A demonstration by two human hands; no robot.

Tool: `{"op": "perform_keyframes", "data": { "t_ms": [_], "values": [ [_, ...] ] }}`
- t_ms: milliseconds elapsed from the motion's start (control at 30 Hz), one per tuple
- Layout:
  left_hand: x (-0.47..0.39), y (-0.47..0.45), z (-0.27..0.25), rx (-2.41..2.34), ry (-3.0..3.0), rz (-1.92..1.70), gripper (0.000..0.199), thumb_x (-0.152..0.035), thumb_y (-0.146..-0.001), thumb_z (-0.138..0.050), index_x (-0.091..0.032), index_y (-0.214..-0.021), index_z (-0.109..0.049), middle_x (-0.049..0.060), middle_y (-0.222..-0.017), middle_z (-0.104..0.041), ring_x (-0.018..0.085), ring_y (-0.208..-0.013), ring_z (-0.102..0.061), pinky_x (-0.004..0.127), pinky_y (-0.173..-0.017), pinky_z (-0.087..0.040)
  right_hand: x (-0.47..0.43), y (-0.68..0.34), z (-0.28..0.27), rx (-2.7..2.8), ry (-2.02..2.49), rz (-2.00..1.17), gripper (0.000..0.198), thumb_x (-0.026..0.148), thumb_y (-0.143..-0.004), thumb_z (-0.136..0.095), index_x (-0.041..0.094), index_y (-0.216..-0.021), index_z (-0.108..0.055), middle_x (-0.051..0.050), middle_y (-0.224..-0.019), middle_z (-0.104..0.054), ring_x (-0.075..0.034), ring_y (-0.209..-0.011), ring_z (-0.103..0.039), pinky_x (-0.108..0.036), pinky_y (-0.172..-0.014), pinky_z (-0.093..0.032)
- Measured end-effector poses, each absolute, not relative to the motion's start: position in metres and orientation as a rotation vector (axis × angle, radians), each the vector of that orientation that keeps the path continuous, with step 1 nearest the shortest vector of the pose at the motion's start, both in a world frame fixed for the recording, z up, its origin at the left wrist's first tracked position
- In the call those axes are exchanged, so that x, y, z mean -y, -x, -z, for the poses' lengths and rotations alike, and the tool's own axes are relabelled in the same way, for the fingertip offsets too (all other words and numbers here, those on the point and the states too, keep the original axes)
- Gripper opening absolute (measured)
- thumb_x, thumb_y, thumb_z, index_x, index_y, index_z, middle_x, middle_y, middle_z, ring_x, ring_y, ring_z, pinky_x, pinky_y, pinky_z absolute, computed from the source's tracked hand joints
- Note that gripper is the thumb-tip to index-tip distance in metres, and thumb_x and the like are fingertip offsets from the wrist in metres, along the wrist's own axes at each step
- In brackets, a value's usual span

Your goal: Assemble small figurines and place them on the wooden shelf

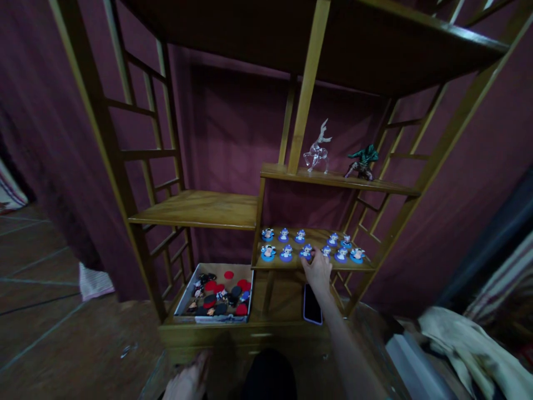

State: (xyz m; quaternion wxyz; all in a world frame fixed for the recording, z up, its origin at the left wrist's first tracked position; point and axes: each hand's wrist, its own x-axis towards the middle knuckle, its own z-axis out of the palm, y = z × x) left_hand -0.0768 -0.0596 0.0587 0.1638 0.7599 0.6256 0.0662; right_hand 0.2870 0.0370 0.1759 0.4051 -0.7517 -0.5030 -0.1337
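My right hand (318, 270) reaches onto the lower right shelf. Its thumb and fingertips close on a small purple-and-white figurine (306, 251) on a round base, in the front row. Part of that figurine is hidden by the fingers. Beside it stand similar purple figurines, such as one on the left (286, 253) and one on the right (341, 254). Blue-based figurines stand at the row ends, one on the left (268, 253) and one on the right (357, 255). Low at the bottom edge, my left hand (187, 383) is open, slightly blurred, holding nothing visible.
A shallow box (183, 311) holds red and dark discs and small figures. A phone (312, 305) lies below the figurine shelf (291, 266). Above stand a clear deer figure (317, 153) and a green-topped crouching figure (363, 162). Wooden posts (308, 83) frame the shelves.
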Motion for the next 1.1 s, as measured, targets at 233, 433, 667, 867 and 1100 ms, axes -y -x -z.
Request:
{"op": "perform_keyframes", "data": {
  "t_ms": [233, 433, 667, 867, 1100],
  "values": [
    [0.060, 0.074, -0.059, -1.766, -2.173, -0.167, 0.041, -0.012, -0.085, -0.022, -0.018, -0.110, -0.053, 0.009, -0.107, -0.065, 0.016, -0.095, -0.062, 0.025, -0.079, -0.044, -0.026, -0.261, -0.179, 1.352, 1.670, 0.310, 0.047, 0.040, -0.078, -0.046, 0.014, -0.118, -0.044, -0.011, -0.102, -0.058, -0.026, -0.094, -0.049, -0.037, -0.081, -0.035],
    [0.061, 0.073, -0.059, -1.775, -2.192, -0.160, 0.045, -0.009, -0.084, -0.021, -0.016, -0.116, -0.051, 0.011, -0.111, -0.063, 0.017, -0.098, -0.060, 0.028, -0.083, -0.042, -0.042, -0.236, -0.176, 1.411, 1.689, 0.264, 0.050, 0.040, -0.075, -0.050, 0.013, -0.117, -0.045, -0.011, -0.101, -0.060, -0.026, -0.092, -0.049, -0.037, -0.080, -0.035],
    [0.059, 0.076, -0.059, -1.788, -2.137, -0.111, 0.041, -0.013, -0.086, -0.022, -0.018, -0.115, -0.050, 0.009, -0.113, -0.062, 0.015, -0.100, -0.059, 0.025, -0.084, -0.042, -0.052, -0.226, -0.182, 1.404, 1.810, 0.270, 0.046, 0.034, -0.074, -0.051, 0.014, -0.115, -0.048, -0.010, -0.102, -0.061, -0.026, -0.095, -0.049, -0.035, -0.080, -0.033],
    [0.061, 0.078, -0.055, -1.774, -2.151, -0.233, 0.038, -0.014, -0.086, -0.024, -0.021, -0.111, -0.052, 0.007, -0.106, -0.065, 0.017, -0.096, -0.061, 0.026, -0.081, -0.042, -0.053, -0.225, -0.182, 1.366, 1.834, 0.250, 0.048, 0.034, -0.074, -0.051, 0.015, -0.118, -0.047, -0.009, -0.101, -0.061, -0.026, -0.094, -0.049, -0.034, -0.080, -0.033],
    [0.062, 0.077, -0.058, -1.767, -2.149, -0.282, 0.033, -0.016, -0.086, -0.029, -0.021, -0.109, -0.052, 0.008, -0.105, -0.065, 0.018, -0.095, -0.061, 0.028, -0.081, -0.042, -0.048, -0.226, -0.183, 1.380, 1.773, 0.256, 0.046, 0.035, -0.076, -0.049, 0.014, -0.117, -0.047, -0.011, -0.102, -0.061, -0.026, -0.095, -0.049, -0.037, -0.082, -0.034]
  ]
}}
